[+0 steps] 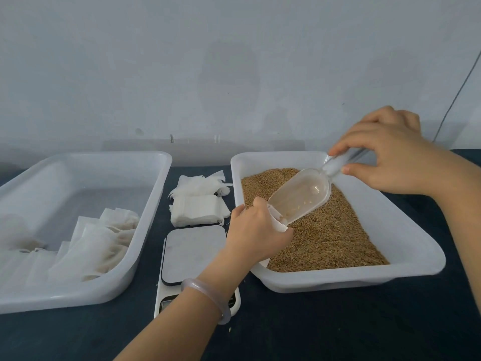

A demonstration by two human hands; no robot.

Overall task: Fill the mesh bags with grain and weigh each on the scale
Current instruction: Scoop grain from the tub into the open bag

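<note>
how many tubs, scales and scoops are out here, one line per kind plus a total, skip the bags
tubs: 2 (left tub, right tub)
scale: 1
scoop: 1, gripped by the right hand
total: 4

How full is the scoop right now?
Nearly empty: only a few grains lie inside the clear scoop, tilted mouth-down toward the mesh bag the left hand holds over the grain tray.
</note>
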